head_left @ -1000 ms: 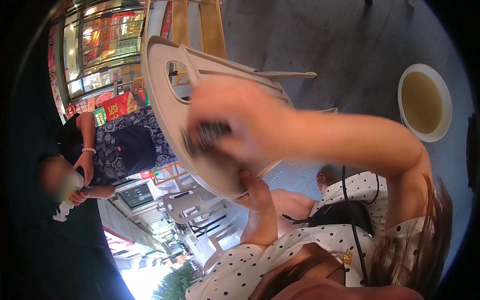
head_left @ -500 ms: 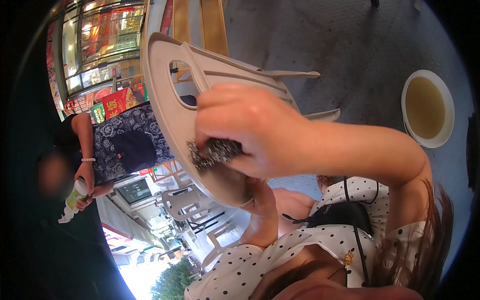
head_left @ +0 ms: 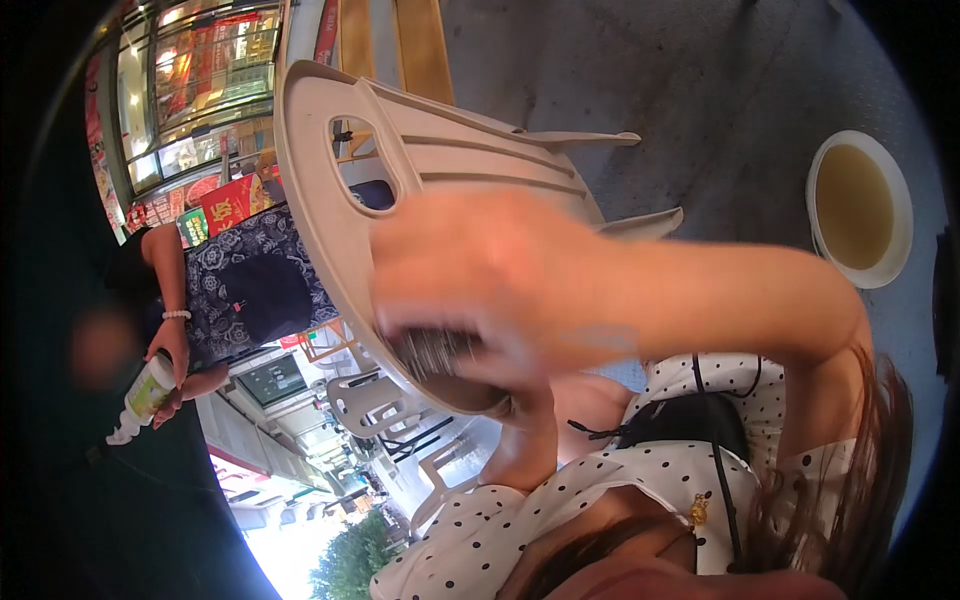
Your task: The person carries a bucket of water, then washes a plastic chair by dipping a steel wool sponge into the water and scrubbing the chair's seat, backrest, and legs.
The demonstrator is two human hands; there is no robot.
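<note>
Pressing a scourer (head_left: 435, 352) to the chair (head_left: 325, 180), the right hand (head_left: 480, 265) has its fingers closed around it, though blur hides how each one sits. The scourer lies under the curled fingers, between them and the smooth panel near the curved rim; its long axis is too blurred and covered to tell. The cut-out in the panel is above and to the left of it in view, and the ribbed stretch is past the back of the right hand. The chair is tilted, its curved rim running from upper left down toward the left hand (head_left: 532, 415), and its two thin projecting parts point to the right over the floor (head_left: 620, 60). The left hand grips the lower end of that rim, most of its fingers hidden, just beside the scourer; the right hand is the nearer, being the one that holds it. The right forearm reaches in from the right side of view, across the ribbed part. Well apart, beyond that forearm, a bowl (head_left: 903, 215) holds cloudy liquid. On the far side of the chair, a person in a patterned apron (head_left: 265, 290) holds a bottle (head_left: 150, 392), apart from both the chair and the scourer.
</note>
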